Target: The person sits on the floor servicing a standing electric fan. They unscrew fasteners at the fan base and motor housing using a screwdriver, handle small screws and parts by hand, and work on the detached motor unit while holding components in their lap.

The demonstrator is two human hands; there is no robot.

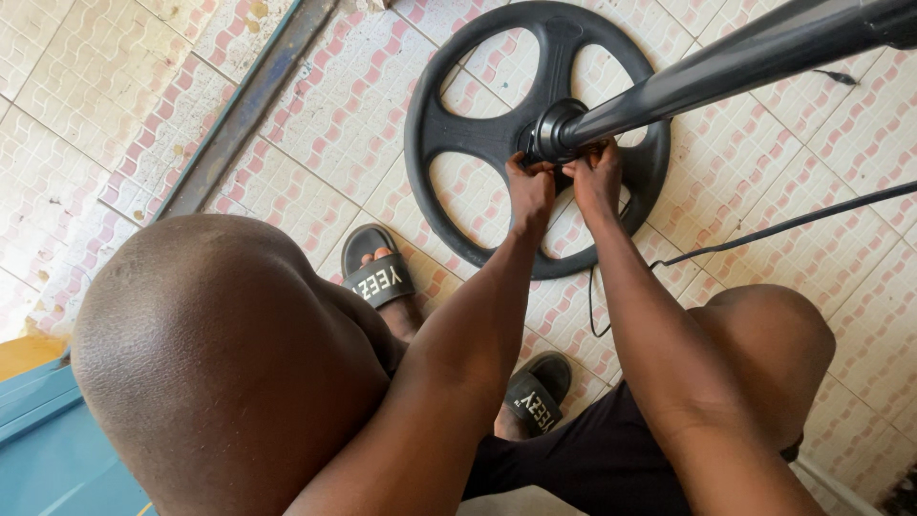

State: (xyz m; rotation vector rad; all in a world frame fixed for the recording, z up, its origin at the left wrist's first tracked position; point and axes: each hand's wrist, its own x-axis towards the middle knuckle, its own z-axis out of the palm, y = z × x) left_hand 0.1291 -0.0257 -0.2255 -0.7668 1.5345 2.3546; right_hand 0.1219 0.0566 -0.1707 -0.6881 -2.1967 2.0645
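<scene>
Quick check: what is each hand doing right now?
Left hand: fingers closed at the hub collar of the round black base.
Right hand: same collar.

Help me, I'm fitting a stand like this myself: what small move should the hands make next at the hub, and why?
Probably keep turning the collar by fingertip. Both the left hand and the right hand already pinch where the dark pole enters the round base, and the pole leans, so the joint looks unseated.

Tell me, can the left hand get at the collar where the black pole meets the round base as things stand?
Probably yes. The left hand is already at the collar, fingers against it beside the right hand. Nothing lies between; the pole slants away up to the right, clear of the round base.
</scene>
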